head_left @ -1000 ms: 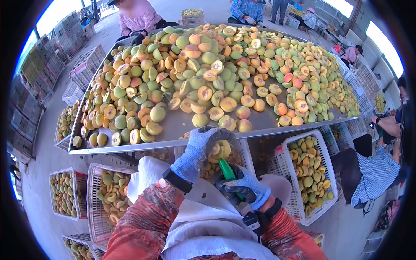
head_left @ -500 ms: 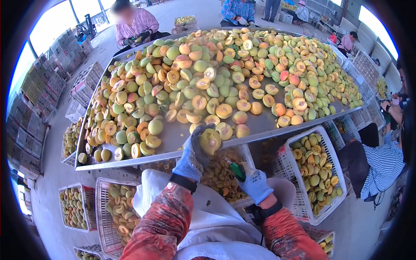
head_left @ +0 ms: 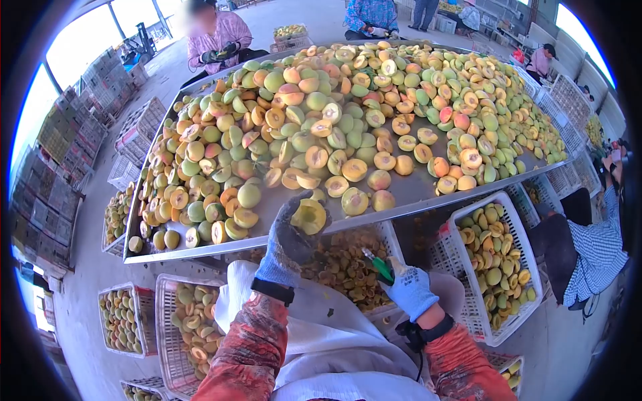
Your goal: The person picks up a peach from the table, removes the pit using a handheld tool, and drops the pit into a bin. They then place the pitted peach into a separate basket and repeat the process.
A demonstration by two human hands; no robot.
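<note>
My left hand [head_left: 289,237], in a blue and grey work glove, is closed around a yellow-green peach half [head_left: 309,216] just over the near table edge. The half's cut face is turned up and shows a hollow. In my right hand [head_left: 408,287], gloved in light blue, is a green-handled pitting knife [head_left: 380,267] with a short metal tip pointing up and left, apart from the fruit. Beneath both hands sits a crate [head_left: 394,247] of brownish stones and scraps. Many cut peaches [head_left: 314,127] are heaped on the metal table [head_left: 281,230] ahead.
Crates of peach halves stand at my right [head_left: 528,294] and left [head_left: 164,334], with another crate [head_left: 144,327] farther left. A white apron [head_left: 328,341] covers my lap. Two people sit across the table. Another person in a checked garment [head_left: 592,257] is at the right. Stacked crates [head_left: 57,147] line the left.
The peach half has tilted, and its cut face now shows a hollow where a stone area showed before. My right hand and knife have moved right, away from it. The view has shifted slightly.
</note>
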